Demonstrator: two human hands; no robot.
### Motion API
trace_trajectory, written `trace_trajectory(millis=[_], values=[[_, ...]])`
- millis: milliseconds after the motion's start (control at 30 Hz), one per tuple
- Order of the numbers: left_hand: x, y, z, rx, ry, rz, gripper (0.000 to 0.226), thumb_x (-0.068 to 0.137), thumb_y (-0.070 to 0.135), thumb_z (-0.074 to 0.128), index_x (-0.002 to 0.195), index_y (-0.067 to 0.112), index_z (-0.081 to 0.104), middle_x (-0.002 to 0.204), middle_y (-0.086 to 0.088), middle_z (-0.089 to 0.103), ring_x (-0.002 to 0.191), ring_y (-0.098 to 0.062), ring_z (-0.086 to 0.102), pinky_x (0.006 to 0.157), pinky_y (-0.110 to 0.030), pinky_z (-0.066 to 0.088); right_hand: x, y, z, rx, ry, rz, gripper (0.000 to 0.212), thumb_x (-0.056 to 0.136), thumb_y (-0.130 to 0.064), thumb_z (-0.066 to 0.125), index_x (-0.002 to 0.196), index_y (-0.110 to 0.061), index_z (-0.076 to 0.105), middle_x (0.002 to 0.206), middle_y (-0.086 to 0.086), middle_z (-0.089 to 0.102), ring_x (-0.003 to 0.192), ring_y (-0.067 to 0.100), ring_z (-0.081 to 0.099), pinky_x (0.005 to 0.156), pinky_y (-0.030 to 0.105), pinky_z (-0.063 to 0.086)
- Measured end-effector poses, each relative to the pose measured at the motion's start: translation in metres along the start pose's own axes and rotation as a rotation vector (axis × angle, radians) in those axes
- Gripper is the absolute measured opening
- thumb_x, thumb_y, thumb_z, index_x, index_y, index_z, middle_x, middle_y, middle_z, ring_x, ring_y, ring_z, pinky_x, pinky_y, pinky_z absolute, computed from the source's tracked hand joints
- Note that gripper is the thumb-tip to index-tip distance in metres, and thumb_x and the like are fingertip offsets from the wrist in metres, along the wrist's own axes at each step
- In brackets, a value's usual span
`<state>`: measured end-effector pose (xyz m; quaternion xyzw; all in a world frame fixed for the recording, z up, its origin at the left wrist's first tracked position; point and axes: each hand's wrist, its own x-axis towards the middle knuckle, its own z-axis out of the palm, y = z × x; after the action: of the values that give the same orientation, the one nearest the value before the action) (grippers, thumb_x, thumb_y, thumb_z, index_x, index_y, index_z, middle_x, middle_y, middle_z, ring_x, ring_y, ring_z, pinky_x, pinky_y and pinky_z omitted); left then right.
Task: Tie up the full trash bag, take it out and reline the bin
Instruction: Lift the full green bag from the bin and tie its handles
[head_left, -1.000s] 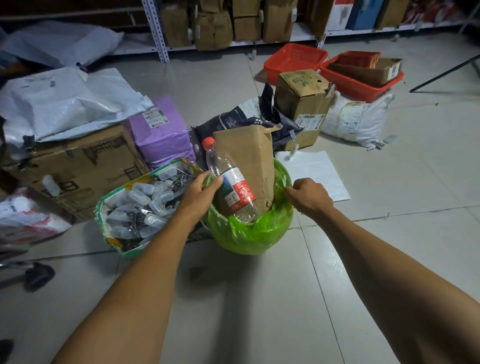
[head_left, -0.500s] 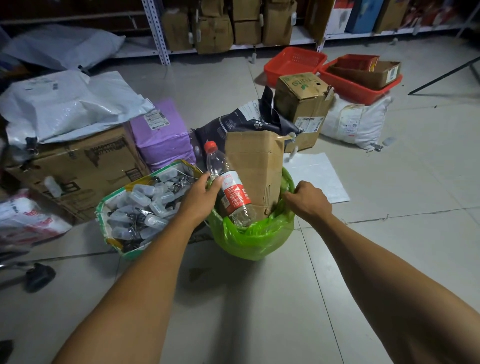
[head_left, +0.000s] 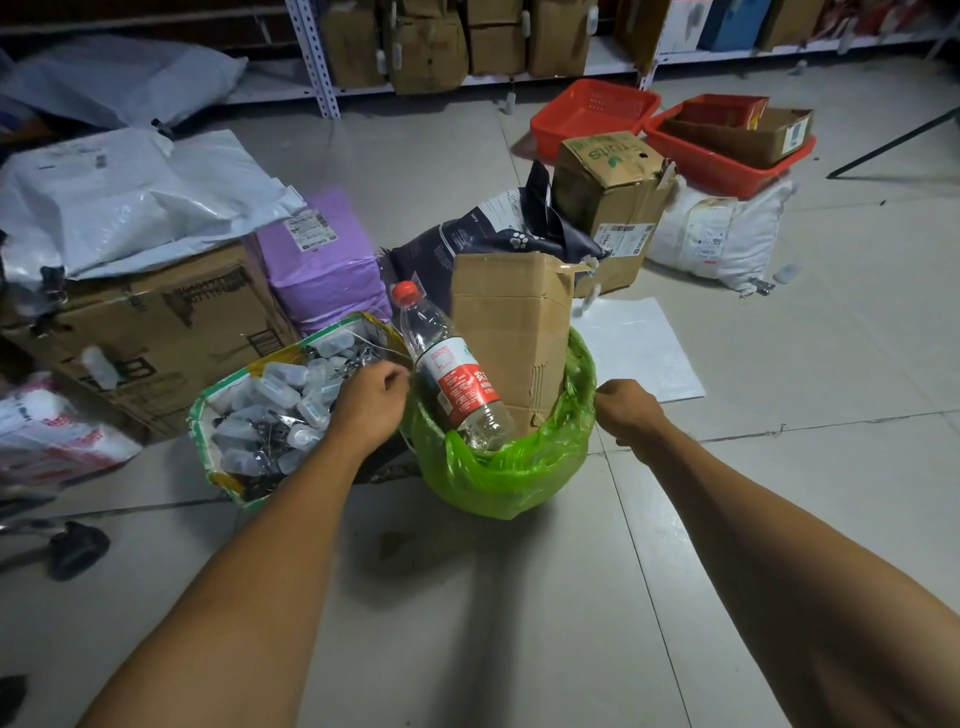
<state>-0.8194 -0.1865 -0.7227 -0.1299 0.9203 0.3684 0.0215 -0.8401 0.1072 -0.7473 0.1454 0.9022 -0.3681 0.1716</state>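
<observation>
My left hand (head_left: 371, 402) and right hand (head_left: 628, 410) each pinch the green trash bag's (head_left: 498, 475) rim beside the bottle (head_left: 449, 371) and cardboard box (head_left: 511, 338)

left grip (head_left: 371, 397): fingers curled, arm extended | right grip (head_left: 626, 408): fingers curled, arm extended

Looking forward and steeply down from head height, wide-angled, edges bowing. Sitting close over both bare forearms, reaching away from the bottom corners toward the green plastic trash bag (head_left: 511, 467) at frame centre on the grey tiled floor (head_left: 519, 623). Taking in metal shelving with brown cartons (head_left: 426, 47) along the top edge, farther off. Working alone, sharing nothing with another view.
</observation>
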Motion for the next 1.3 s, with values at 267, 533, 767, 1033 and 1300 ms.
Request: trace_trajectory(millis=[267, 533, 767, 1033, 1300], values=[[0.006, -0.025, 0.024, -0.202, -0.282, -0.340, 0.023, 0.091, 0.025, 0.050, 0.106, 0.017, 0.065, 0.103, -0.010, 0.069, 0.097, -0.030, 0.063, 0.087, -0.044, 0.054, 0.010, 0.010, 0.009, 0.443, -0.255, 0.165, 0.028, 0.087, -0.027, 0.055, 0.106, -0.010, 0.065, 0.105, 0.014, 0.071, 0.098, 0.030, 0.065, 0.086, 0.040, 0.052], [0.013, -0.016, 0.027, -0.505, -0.261, -0.459, 0.021, 0.086, -0.006, 0.054, 0.102, 0.000, 0.067, 0.093, -0.021, 0.074, 0.079, -0.031, 0.072, 0.066, -0.043, 0.061, 0.014, 0.008, 0.005, 0.616, -0.134, 0.180, 0.019, 0.085, 0.002, 0.051, 0.093, 0.008, 0.067, 0.086, 0.020, 0.067, 0.082, 0.029, 0.066, 0.088, 0.043, 0.057], [0.008, -0.004, 0.012, -0.583, -0.113, -0.461, 0.012, 0.093, 0.009, 0.051, 0.091, 0.009, 0.063, 0.086, -0.012, 0.068, 0.081, -0.026, 0.065, 0.084, -0.044, 0.056, 0.002, -0.002, -0.001, 0.602, 0.026, 0.176, 0.008, 0.081, -0.009, 0.058, 0.075, -0.013, 0.054, 0.072, 0.006, 0.049, 0.069, 0.020, 0.046, 0.064, 0.029, 0.039], [0.000, 0.006, -0.002, -0.635, 0.014, -0.318, 0.007, 0.096, 0.022, 0.056, 0.090, 0.024, 0.060, 0.098, -0.011, 0.071, 0.088, -0.027, 0.070, 0.080, -0.044, 0.059, -0.013, -0.005, -0.011, 0.619, 0.005, 0.167, 0.010, 0.089, -0.019, 0.052, 0.093, -0.011, 0.056, 0.092, 0.011, 0.060, 0.083, 0.027, 0.058, 0.079, 0.039, 0.043], [-0.003, 0.018, -0.004, -0.640, 0.073, -0.291, 0.015, 0.097, 0.023, 0.053, 0.108, 0.015, 0.060, 0.103, -0.016, 0.069, 0.089, -0.029, 0.068, 0.083, -0.047, 0.057, -0.017, -0.012, -0.017, 0.752, 0.107, 0.097, 0.010, 0.089, -0.004, 0.057, 0.085, -0.012, 0.054, 0.085, 0.013, 0.058, 0.067, 0.020, 0.058, 0.055, 0.027, 0.051]])
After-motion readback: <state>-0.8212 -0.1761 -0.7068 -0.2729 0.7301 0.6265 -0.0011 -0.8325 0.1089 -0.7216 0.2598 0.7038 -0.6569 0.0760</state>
